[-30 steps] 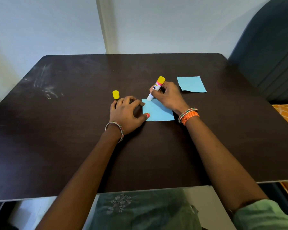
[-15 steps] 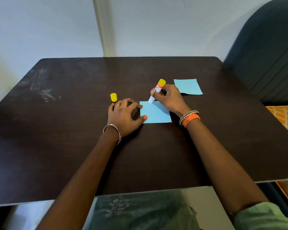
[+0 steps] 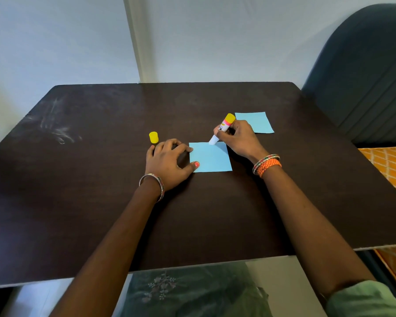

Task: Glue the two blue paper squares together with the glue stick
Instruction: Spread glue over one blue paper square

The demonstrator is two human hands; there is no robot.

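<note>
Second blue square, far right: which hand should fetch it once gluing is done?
Right, probably. The right hand holds the glue stick beside the second square; the left hand pins the near square.

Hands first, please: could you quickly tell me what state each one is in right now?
Left hand: open, fingertips and thumb pressing the near paper flat.
Right hand: closed around the glue stick, tip on that paper.

Showing matt paper in the near blue square (image 3: 212, 157) and far blue square (image 3: 254, 122); glossy plastic on the glue stick (image 3: 222, 129) and yellow cap (image 3: 153, 137); dark, scuffed, faintly sheened table (image 3: 89, 170).
</note>
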